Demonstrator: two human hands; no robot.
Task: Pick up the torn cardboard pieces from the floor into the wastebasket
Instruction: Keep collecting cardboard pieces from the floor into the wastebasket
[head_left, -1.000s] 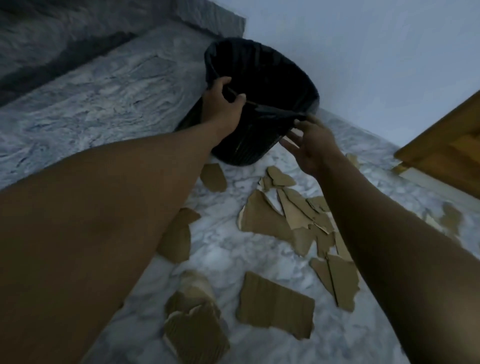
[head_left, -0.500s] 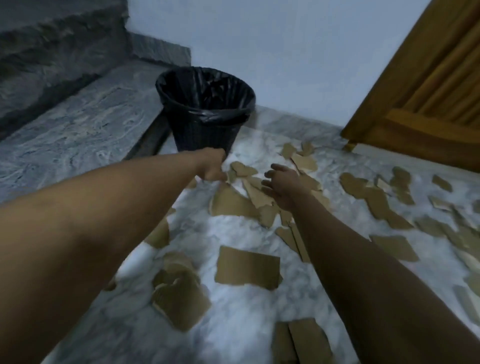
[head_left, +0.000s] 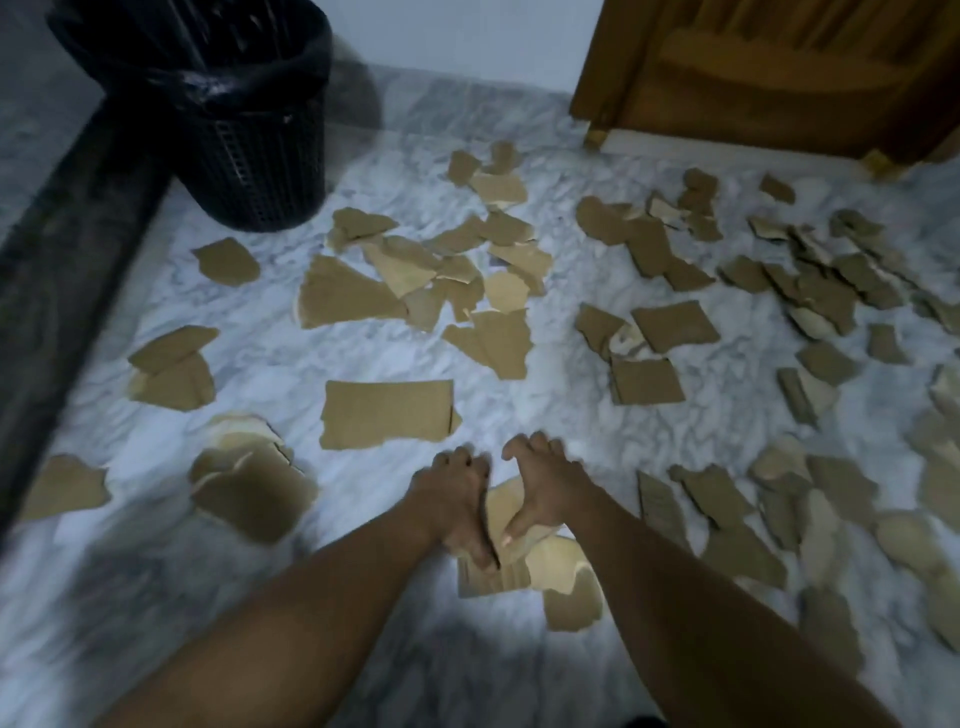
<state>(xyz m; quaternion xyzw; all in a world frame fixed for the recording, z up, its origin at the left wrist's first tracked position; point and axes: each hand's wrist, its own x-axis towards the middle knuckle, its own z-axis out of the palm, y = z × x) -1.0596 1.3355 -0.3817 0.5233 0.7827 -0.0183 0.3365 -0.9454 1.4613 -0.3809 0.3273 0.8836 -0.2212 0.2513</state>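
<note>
Left hand (head_left: 451, 500) and right hand (head_left: 541, 488), fingers curled, meet on a pale cardboard piece (head_left: 502, 508) lying on the near floor (head_left: 270, 358); whether either grip has closed on it cannot be told. Other torn cardboard pieces (head_left: 387, 413) lie scattered across the floor, and the black wastebasket (head_left: 260, 161) stands at far left.

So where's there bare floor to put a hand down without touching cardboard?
Bare marble lies between the rectangular piece and the square piece, right of the wastebasket toward the door, and at the near left corner. The scraps on the right are crowded.
</note>
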